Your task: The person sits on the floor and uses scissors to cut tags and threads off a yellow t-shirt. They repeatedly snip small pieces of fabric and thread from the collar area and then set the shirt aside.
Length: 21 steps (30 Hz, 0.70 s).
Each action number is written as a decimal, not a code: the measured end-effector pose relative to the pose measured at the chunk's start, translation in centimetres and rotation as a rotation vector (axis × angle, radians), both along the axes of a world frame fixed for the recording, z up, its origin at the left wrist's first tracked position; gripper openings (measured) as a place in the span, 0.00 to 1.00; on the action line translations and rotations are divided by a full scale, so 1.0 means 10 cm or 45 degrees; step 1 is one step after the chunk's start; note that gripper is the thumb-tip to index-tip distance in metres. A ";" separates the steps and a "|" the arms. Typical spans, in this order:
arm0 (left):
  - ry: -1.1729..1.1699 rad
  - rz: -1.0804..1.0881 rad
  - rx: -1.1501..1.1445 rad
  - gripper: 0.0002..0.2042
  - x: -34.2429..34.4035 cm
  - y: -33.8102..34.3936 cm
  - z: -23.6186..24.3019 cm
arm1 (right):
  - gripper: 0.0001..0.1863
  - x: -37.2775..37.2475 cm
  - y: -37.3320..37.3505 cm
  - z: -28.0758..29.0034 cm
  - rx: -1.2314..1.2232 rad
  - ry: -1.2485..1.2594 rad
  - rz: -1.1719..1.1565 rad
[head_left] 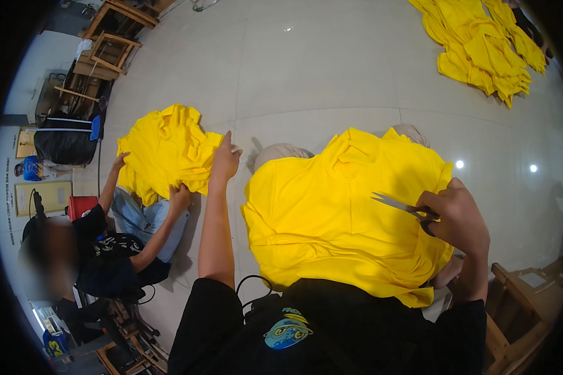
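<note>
A yellow collared shirt (331,206) is spread over my lap, its collar and front placket facing up and its lower part bunched in folds near my body. My right hand (460,215) is closed on a pair of scissors (397,203) above the shirt's right side. The blades point left and look slightly parted. My left hand (226,159) reaches forward and left, index finger stretched out and thumb apart. It is beside the right edge of another yellow garment (162,150); whether it touches that cloth I cannot tell.
At my left a seated person (119,250) has both hands on that other garment. A heap of yellow garments (481,56) lies on the tiled floor (319,69) at far right. Wooden furniture (116,50) stands far left; a wooden frame (513,312) is close at my right.
</note>
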<state>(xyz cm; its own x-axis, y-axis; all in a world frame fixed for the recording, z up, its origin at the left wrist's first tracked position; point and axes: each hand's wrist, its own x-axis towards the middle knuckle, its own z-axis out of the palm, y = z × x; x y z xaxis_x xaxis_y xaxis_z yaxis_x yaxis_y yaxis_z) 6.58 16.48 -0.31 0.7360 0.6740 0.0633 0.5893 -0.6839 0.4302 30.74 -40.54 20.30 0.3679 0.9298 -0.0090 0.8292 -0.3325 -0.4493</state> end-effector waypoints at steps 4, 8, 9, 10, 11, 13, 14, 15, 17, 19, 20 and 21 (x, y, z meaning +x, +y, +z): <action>0.328 0.162 -0.171 0.17 0.31 -0.70 1.00 | 0.18 0.04 0.02 0.00 0.047 0.002 -0.036; -0.164 -0.089 -0.433 0.10 0.33 -1.35 1.20 | 0.19 0.08 0.15 0.08 -0.009 0.076 -0.024; -0.196 -0.177 -0.522 0.09 0.39 -1.61 1.31 | 0.19 0.07 0.18 0.11 -0.046 0.086 -0.041; -0.226 -0.254 -0.593 0.09 0.40 -1.84 1.43 | 0.19 0.05 0.22 0.13 -0.066 0.100 -0.045; -0.120 -0.382 -0.641 0.09 0.39 -2.02 1.54 | 0.19 0.04 0.24 0.13 -0.080 0.119 -0.046; -0.034 -0.667 -0.689 0.11 0.38 -2.31 1.47 | 0.19 0.03 0.24 0.11 -0.092 0.125 -0.065; -0.013 -0.732 -0.658 0.12 0.36 -2.45 1.38 | 0.19 0.02 0.23 0.10 -0.095 0.132 -0.072; -0.034 -0.813 -0.633 0.12 0.35 -2.56 1.30 | 0.19 0.02 0.24 0.09 -0.091 0.111 -0.074; -0.085 -0.890 -0.614 0.12 0.36 -2.74 1.14 | 0.18 0.02 0.24 0.08 -0.082 0.065 -0.075; -0.139 -0.865 -0.613 0.12 0.35 -2.88 0.96 | 0.18 0.02 0.25 0.02 -0.062 0.083 -0.057; -0.162 -0.867 -0.590 0.12 0.36 -2.90 0.86 | 0.18 0.01 0.26 -0.01 -0.050 0.094 -0.045; -0.151 -0.859 -0.612 0.12 0.37 -2.90 0.81 | 0.18 0.01 0.27 -0.02 -0.036 0.078 -0.038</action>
<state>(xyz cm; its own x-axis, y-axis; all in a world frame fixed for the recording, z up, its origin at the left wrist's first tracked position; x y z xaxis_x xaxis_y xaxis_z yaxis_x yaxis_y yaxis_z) 10.29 -12.56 7.84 0.9978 0.0645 -0.0163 0.0519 -0.5999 0.7984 30.81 -37.85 20.10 0.3932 0.9176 -0.0583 0.7899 -0.3696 -0.4894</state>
